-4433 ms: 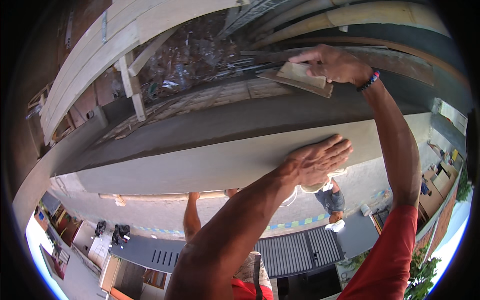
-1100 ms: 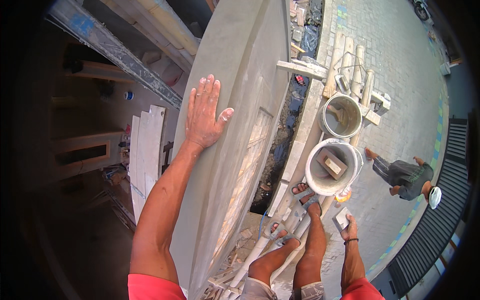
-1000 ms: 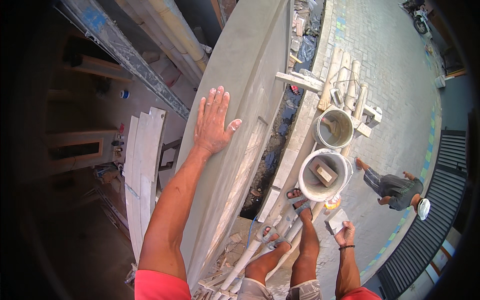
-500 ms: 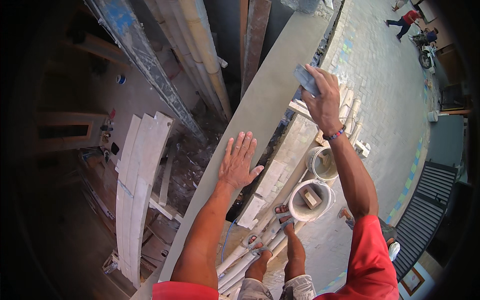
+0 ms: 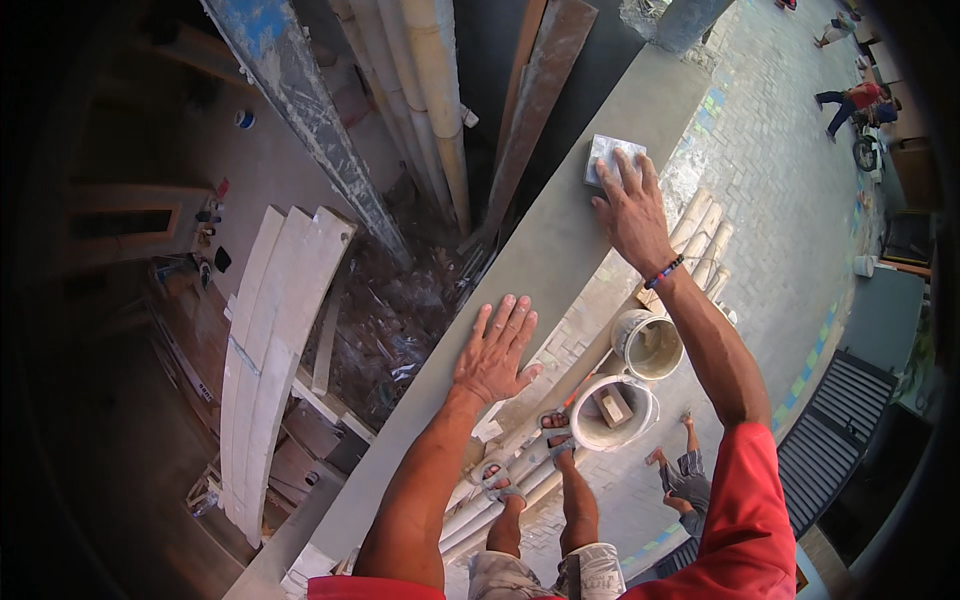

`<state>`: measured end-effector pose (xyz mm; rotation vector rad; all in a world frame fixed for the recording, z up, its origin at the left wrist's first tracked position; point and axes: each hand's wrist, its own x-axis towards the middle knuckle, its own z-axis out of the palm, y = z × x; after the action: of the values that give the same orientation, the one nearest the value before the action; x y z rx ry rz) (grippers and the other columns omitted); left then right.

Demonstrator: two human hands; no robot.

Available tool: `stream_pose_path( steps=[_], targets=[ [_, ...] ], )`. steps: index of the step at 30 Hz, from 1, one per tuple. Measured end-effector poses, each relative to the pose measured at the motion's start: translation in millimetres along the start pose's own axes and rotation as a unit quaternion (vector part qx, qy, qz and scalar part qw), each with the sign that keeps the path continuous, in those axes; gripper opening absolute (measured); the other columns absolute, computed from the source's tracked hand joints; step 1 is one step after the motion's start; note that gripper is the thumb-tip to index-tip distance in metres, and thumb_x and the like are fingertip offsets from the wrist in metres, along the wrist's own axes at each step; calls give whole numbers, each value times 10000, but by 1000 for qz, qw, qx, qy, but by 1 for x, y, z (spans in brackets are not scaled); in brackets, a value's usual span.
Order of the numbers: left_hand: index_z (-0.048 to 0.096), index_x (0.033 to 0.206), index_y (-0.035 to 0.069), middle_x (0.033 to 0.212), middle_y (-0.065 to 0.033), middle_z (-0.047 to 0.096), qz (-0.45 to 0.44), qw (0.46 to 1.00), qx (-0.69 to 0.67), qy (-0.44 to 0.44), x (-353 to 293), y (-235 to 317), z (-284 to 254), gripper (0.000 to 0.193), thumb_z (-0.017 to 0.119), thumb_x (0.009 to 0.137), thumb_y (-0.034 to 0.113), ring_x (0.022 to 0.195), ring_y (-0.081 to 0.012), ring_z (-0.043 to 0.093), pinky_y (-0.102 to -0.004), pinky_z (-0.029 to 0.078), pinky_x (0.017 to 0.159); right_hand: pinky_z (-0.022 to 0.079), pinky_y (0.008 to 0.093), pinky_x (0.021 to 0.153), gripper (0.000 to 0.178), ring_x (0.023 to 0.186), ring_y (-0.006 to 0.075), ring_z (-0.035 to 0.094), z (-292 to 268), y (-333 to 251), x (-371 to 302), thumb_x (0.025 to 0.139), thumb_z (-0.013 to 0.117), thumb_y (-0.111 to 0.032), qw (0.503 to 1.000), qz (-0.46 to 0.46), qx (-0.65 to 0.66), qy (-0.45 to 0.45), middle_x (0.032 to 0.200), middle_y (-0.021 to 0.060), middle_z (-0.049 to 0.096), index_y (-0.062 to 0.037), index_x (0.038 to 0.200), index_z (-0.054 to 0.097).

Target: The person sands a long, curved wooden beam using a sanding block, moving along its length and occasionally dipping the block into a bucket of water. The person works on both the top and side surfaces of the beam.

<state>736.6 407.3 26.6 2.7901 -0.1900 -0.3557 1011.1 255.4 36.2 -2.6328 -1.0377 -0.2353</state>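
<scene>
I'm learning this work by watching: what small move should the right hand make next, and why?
Probably slide the grey block a little along the grey ledge toward the left hand. The right hand has its fingers over the block, which appears to lie flat on the ledge, and bare ledge runs between it and the left hand, which rests palm down.

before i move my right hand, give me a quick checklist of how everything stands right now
1. Right hand gripping the grey block: ok.
2. Block's underside fully flat on the grey ledge: cannot tell, hidden.
3. Left hand spread on the ledge, apart from the block: ok.
4. White bucket upright near the sandalled feet: ok.
5. Ledge surface dry and firm: cannot tell.
</scene>
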Motion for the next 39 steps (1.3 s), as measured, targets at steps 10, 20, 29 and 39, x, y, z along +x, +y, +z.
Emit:
stream_pose_path(
  steps=[10,20,29,39],
  targets=[
    [361,1489,32,1613,-155,204,12,1000,-8,19,6,3,-1,836,561,861,546,1502,-320,137,-524,82,1211,352,453,1135,511,1357,423,389,-28,53,27,862,702,-217,984,-74,101,-124,1492,216,401,-238,1360,587],
    [380,1475,26,1598,-162,245,8,1000,-21,18,1,3,1,824,583,853,528,1494,-329,166,-533,95,1205,366,482,1081,552,1276,406,458,-7,12,-1,850,712,-252,993,-82,61,-52,1415,247,454,-229,1382,567],
    [356,1481,14,1594,-175,248,9,1000,-15,15,1,0,-3,846,587,852,530,1491,-339,172,-544,100,1202,353,503,1086,539,1290,426,437,0,-3,6,843,698,-252,992,-81,92,-33,1405,258,446,-220,1366,574],
    [349,1484,13,1596,-175,242,-2,1000,-18,-6,-3,-4,1,845,583,856,527,1492,-348,163,-549,93,1201,393,470,1038,484,1234,395,475,3,-15,-12,861,682,-264,996,-52,68,-8,1375,235,466,-244,1337,601]
  ],
)
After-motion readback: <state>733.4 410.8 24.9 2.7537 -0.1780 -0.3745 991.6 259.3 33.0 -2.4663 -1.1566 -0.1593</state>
